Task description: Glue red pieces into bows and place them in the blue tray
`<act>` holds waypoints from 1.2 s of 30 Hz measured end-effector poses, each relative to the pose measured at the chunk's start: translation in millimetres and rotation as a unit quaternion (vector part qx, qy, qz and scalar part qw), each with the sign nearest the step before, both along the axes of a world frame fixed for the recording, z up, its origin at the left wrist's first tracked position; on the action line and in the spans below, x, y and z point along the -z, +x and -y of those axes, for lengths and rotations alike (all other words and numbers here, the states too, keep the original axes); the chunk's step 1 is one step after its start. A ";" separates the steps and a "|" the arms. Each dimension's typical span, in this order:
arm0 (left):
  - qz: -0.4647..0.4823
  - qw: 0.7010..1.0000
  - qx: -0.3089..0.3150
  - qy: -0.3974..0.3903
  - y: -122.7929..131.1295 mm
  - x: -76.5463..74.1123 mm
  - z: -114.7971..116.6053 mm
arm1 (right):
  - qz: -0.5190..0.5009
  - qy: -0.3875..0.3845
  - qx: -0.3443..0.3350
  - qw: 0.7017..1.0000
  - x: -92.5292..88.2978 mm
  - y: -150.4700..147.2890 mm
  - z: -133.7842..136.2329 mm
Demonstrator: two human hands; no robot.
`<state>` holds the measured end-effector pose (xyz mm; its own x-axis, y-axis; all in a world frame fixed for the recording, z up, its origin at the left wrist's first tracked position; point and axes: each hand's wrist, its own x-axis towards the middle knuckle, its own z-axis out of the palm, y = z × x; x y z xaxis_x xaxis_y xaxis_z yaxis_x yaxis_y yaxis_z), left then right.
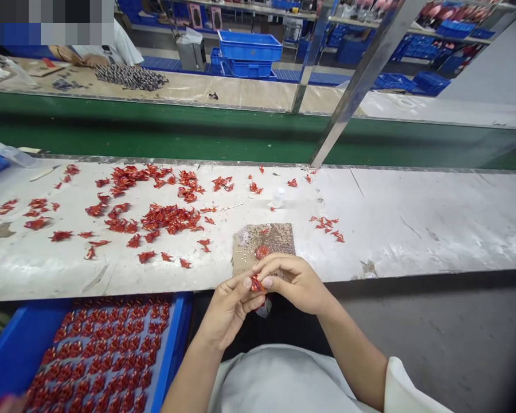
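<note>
Between the fingertips of both hands is a small red plastic figure part, partly covered by the fingers. My left hand pinches it from the left, and my right hand grips it from the right. Just beyond the hands, a worn cardboard piece lies at the table's front edge, with a round red item on it. Loose red parts are heaped and scattered over the left half of the white table. A few more red parts lie to the right of the cardboard.
At lower left, a blue crate holds rows of red pieces. A small clear bottle stands behind the cardboard. A slanted metal post rises from the table's far edge. Beyond the green strip, another person sits at a bench.
</note>
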<state>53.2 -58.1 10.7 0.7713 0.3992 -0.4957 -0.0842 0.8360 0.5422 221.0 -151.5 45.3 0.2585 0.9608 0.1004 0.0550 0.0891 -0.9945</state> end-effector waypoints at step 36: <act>-0.018 0.997 -0.029 0.069 -11.0 1.7 -2.9 | 0.165 0.097 0.072 0.979 40.2 -39.1 -5.0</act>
